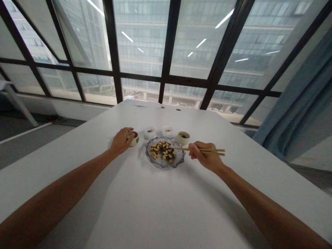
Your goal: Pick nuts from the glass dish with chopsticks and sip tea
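Observation:
My right hand (203,154) is closed around a pair of wooden chopsticks (212,151). Their tips reach into a scalloped clear glass plate (180,159) that holds a mix of pale, pistachio-like nuts (156,151) and smaller dark bits (164,149). Whether anything is pinched between the tips is too small to tell. At the plate's left, my left hand (121,140) grips a small beige cup (135,140) with a dark mark, its thumb at the near side and fingers behind. Behind the plate stand two white cups (149,133) with a little in each. A greenish cup (183,138) with dark contents sits at the right.
Everything stands on a white table (145,207). Sheets of paper (141,103) and a small brown disc (178,109) lie near its far edge. Beyond are dark-framed windows (163,77), with a blue curtain (287,110) at the right.

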Demonstrator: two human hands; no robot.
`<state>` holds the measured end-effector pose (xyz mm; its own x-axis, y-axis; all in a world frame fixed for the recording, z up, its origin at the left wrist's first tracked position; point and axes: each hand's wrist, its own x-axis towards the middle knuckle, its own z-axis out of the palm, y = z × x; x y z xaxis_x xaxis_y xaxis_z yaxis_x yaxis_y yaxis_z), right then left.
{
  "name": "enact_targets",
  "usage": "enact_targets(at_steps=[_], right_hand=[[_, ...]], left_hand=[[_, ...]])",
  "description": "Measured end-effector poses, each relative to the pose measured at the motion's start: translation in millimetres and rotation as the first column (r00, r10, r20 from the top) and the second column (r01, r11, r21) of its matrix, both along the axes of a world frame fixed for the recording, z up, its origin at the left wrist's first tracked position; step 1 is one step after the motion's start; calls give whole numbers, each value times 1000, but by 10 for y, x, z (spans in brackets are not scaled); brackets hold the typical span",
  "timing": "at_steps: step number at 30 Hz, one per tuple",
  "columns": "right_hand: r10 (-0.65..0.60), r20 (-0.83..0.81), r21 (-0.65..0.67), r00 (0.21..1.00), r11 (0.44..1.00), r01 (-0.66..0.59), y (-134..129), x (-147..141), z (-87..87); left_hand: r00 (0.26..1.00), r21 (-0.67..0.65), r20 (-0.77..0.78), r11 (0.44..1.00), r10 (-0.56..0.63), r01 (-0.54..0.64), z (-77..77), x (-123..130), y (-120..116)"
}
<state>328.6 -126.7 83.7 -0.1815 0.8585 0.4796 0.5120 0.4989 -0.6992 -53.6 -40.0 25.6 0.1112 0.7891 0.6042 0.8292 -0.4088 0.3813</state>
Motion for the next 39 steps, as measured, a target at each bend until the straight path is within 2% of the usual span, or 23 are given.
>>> enact_targets(at_steps=[4,7,10,19,23,25,27,31,35,39], right_hand=[[-97,-223,-52,970,995,87,49,-10,20],[-174,-436,-122,883,983,134,130,14,34],[-207,-548,-183,810,975,125,205,66,33],[-162,-562,-147,811,985,94,200,73,80],[-165,-584,-103,795,986,130,217,109,111],[-176,-605,-76,777,984,163,258,178,114],[-199,-624,-51,755,975,214,317,281,106],[-255,-646,-21,720,948,318,445,517,54],[-292,-637,-33,714,935,353,506,660,-7],[-306,-576,-21,758,932,361,489,677,-26]], left_hand=[[1000,0,-1,1000,-21,21,-5,27,-7],[1000,-4,-5,1000,-6,6,0,43,-23],[1000,-10,-9,1000,15,-16,2,53,-27],[1000,10,-24,1000,18,-18,-8,40,-14],[993,27,-115,1000,12,-9,153,112,4],[988,38,-153,999,-12,18,299,285,30],[974,12,-208,995,-90,95,456,571,73],[892,-181,-358,958,-276,224,662,1325,209],[822,-359,-425,905,-378,231,633,1952,386],[802,-408,-439,885,-405,224,529,2237,536]])
